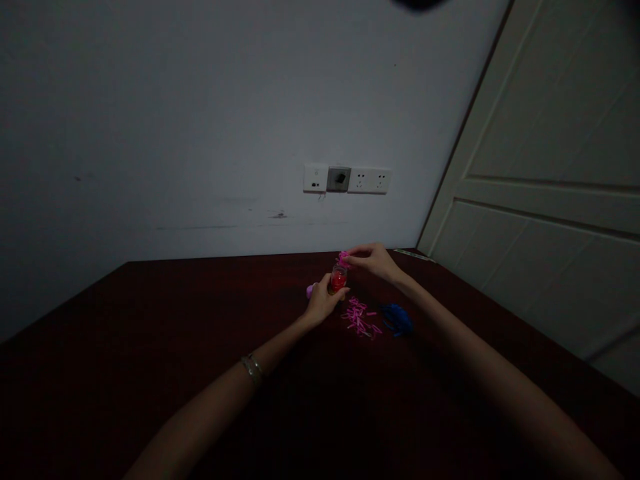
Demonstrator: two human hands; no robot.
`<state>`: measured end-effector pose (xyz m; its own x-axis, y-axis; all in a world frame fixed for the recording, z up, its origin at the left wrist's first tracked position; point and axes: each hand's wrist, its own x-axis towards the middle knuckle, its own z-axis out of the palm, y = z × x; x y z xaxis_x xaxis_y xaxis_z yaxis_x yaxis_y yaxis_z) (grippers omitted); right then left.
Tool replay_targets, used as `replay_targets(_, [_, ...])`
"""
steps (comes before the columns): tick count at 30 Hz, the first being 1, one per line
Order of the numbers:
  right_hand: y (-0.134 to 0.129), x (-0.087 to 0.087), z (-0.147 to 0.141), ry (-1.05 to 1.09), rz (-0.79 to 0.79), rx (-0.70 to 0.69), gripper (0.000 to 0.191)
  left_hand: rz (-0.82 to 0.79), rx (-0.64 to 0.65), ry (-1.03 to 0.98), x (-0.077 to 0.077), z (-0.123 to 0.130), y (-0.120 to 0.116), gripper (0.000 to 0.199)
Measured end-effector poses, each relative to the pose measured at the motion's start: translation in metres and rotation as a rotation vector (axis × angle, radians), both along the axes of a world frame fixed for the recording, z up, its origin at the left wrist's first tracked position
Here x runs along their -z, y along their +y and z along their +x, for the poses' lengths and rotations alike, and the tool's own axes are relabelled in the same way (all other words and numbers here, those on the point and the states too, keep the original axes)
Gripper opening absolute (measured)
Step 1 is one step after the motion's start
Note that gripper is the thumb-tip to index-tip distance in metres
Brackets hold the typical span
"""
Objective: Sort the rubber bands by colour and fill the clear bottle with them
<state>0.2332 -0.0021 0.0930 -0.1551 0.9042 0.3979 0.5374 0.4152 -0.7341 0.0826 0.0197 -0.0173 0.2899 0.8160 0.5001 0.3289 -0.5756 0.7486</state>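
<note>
A small clear jar (339,279) with red showing inside is held by my left hand (323,300), its fingers wrapped round it. Just above the jar's mouth, my right hand (373,261) pinches a bunch of pink strips (343,259). More pink strips lie in a loose pile (359,317) on the dark red table, right of and nearer than the jar. A blue bundle (397,319) rests to the right of that pile. Partly hidden behind my left hand is a light purple object (311,291), too small to identify.
The dark red table (150,320) meets a grey wall at its back edge. Sockets and switches (369,180) are set in the wall above. A pale panelled door (550,167) stands along the right side. A patterned strip (414,255) lies at the back right edge.
</note>
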Motion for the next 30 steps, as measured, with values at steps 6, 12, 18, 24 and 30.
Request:
replay_targets(6, [0.007, -0.001, -0.008, -0.219, -0.033, -0.115, 0.024, 0.023, -0.018, 0.02, 0.0, 0.0, 0.001, 0.035])
replay_targets(12, [0.013, -0.013, -0.01, -0.445, -0.017, -0.069, 0.018, 0.017, -0.036, 0.045, -0.001, 0.001, 0.0, 0.035])
replay_targets(18, [0.03, -0.02, -0.016, -0.653, -0.194, -0.095, 0.019, 0.036, -0.021, 0.051, -0.003, 0.0, -0.001, 0.035])
replay_targets(24, [0.036, -0.02, -0.03, -0.809, -0.363, -0.16, 0.036, 0.002, -0.082, 0.09, -0.003, -0.001, -0.001, 0.034])
replay_targets(30, [0.038, -0.012, -0.028, -0.649, -0.394, -0.261, 0.051, 0.018, -0.048, 0.061, -0.001, -0.001, 0.001, 0.033])
